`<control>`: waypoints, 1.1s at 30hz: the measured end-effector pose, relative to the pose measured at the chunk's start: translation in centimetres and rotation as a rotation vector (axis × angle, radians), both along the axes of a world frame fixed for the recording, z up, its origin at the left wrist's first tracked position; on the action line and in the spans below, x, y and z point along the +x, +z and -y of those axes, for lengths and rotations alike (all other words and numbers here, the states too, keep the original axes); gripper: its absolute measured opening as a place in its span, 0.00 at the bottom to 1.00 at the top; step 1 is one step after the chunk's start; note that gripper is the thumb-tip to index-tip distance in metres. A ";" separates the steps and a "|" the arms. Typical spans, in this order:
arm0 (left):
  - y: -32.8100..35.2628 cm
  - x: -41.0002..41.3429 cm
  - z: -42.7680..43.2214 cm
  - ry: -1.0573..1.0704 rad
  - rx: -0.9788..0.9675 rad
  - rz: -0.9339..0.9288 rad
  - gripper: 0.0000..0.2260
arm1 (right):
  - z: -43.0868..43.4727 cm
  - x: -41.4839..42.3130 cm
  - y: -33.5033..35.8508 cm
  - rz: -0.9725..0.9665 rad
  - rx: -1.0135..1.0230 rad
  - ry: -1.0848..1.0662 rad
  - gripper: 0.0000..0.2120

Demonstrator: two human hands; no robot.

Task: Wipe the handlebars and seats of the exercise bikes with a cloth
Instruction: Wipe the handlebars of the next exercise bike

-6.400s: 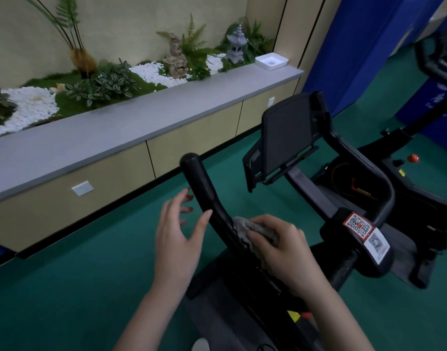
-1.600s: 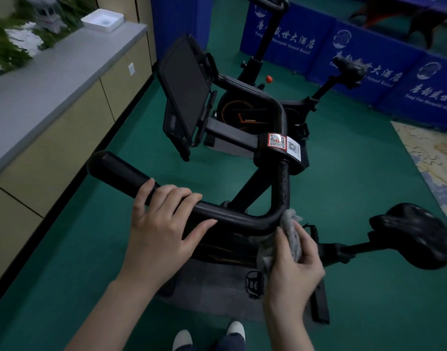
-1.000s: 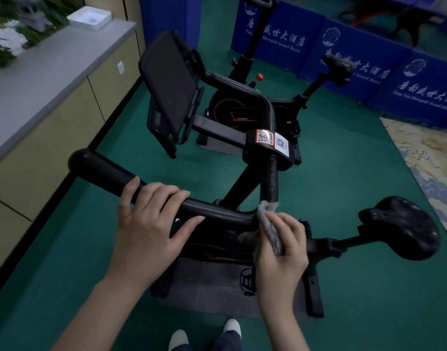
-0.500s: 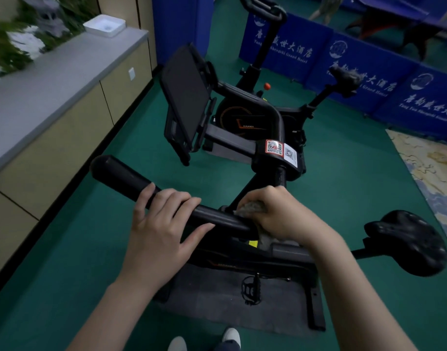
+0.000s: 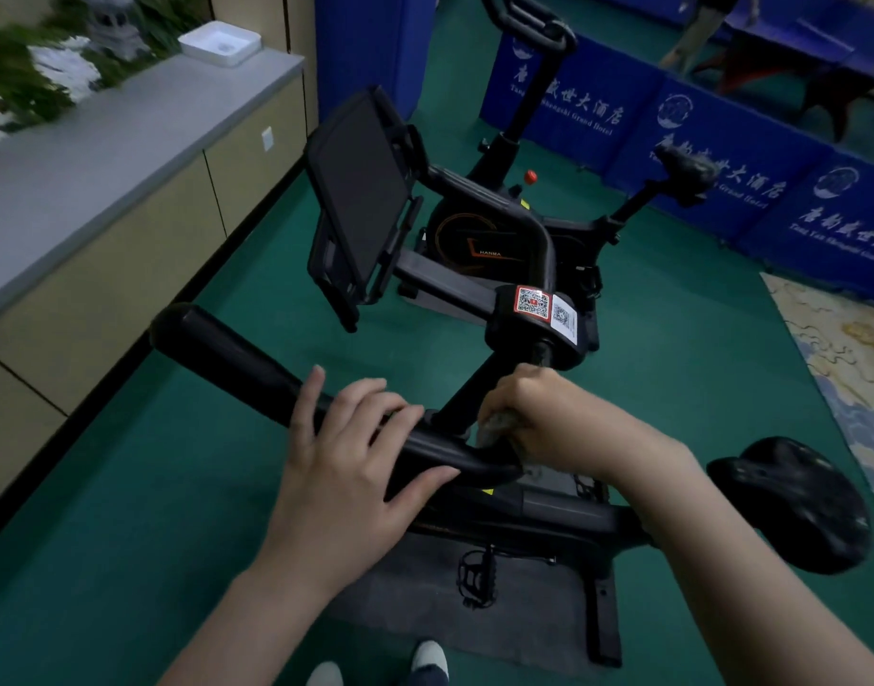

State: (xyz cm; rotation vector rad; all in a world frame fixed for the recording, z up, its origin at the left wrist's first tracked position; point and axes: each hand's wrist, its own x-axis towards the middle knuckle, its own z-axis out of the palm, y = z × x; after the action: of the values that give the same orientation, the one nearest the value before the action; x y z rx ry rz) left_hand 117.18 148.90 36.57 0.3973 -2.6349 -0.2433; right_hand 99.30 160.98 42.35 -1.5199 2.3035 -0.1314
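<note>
Gripping the handlebar (image 5: 237, 358), our left hand (image 5: 346, 467) curled fingers over it. Our right hand (image 5: 549, 418) clenched the cloth (image 5: 497, 428) against it.

The right hand (image 5: 549, 420) has swung the cloth (image 5: 494, 428) over the handlebar (image 5: 237, 361) bend.
</note>
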 end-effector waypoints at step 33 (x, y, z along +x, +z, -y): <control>-0.8 -3.8 -5.8 0.113 0.100 -0.003 0.21 | -4.9 -3.0 -8.2 0.095 -1.018 -0.308 0.15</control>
State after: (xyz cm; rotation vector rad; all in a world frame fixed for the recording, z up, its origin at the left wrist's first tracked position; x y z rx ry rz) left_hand 113.34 154.72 35.74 0.5770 -2.5940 -0.3386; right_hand 96.26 165.89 34.16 -1.4284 2.4763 -1.6110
